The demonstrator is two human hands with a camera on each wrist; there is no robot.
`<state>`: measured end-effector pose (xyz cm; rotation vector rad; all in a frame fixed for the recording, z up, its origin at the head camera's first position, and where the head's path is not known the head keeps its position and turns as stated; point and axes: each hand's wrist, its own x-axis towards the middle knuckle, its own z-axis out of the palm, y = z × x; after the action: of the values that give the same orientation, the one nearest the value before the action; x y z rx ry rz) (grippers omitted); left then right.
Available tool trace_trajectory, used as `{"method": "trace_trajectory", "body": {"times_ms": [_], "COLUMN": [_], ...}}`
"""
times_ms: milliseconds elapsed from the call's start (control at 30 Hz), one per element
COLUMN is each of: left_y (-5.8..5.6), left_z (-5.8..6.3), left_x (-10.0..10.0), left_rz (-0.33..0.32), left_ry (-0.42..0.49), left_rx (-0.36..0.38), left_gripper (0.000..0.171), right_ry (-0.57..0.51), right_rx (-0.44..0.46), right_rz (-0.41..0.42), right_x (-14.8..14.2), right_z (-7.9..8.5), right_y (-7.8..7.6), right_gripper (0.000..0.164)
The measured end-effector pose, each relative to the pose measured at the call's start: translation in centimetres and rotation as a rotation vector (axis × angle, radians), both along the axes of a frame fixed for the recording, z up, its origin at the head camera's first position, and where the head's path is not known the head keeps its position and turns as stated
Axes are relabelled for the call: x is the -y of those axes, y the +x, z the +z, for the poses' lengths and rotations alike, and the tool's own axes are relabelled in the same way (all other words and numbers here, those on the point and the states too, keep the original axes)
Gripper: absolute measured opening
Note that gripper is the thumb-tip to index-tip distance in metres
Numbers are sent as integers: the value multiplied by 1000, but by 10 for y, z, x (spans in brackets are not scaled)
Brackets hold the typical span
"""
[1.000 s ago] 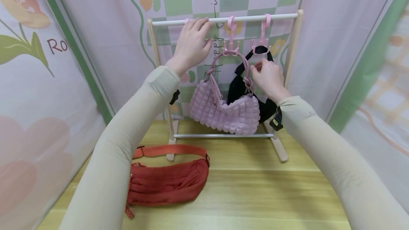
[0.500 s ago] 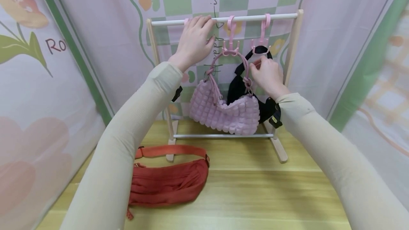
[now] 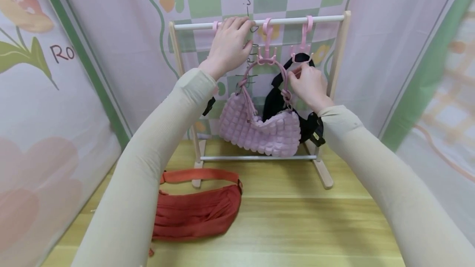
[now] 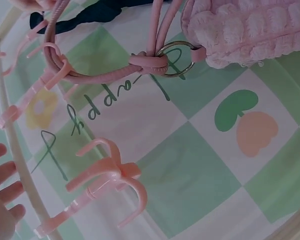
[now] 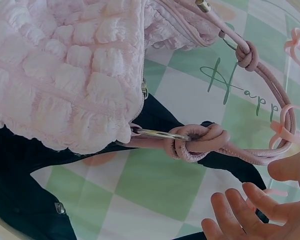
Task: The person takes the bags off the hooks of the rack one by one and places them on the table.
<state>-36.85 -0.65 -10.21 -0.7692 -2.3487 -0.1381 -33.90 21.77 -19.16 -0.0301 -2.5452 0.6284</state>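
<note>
A pink quilted handbag (image 3: 261, 131) hangs by its knotted handle (image 5: 282, 115) from a pink hook (image 3: 267, 55). Partly behind it, a black bag (image 3: 272, 102) hangs from another pink hook (image 3: 305, 38). My left hand (image 3: 230, 46) is at the rack's white top rail (image 3: 323, 19); in the left wrist view its fingers (image 4: 2, 175) are spread beside the rail. A third pink hook (image 4: 107, 177) there carries nothing. My right hand (image 3: 309, 85) is beside the handbag's handle, in front of the black strap; in the right wrist view its relaxed fingers (image 5: 235, 205) hold nothing.
A red waist bag (image 3: 200, 213) lies on the wooden table (image 3: 297, 226) at front left, partly hidden by the left sleeve. The rack has wooden side posts (image 3: 339, 52) and a lower bar (image 3: 256, 158). Printed cloth (image 3: 386, 32) hangs behind and at both sides.
My left hand has shifted slightly right along the top rail, its sleeve covering a little more of the red waist bag. My right hand stays almost in place. Both bags hang as before.
</note>
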Motion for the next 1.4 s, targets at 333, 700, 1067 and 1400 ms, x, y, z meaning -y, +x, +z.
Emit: {"method": "trace_trajectory", "body": {"times_ms": [333,700,1067,1400], "left_y": [-1,-1,-2,-1], "left_z": [3,5,7,7], "left_x": [-5,-10,-13,-13], "left_rz": [-11,7,5,12], "left_ry": [-11,-39,-64,-74], "left_rx": [-3,19,28,43], "left_gripper": [44,46,50,52], "right_ry": [-6,-8,-17,-80], "right_rx": [10,26,52,37], "right_rz": [4,7,11,102], "right_x": [1,3,3,7], "right_z": [2,5,7,5], "right_y": [-1,0,-5,-8], "right_gripper": [45,46,46,42]}}
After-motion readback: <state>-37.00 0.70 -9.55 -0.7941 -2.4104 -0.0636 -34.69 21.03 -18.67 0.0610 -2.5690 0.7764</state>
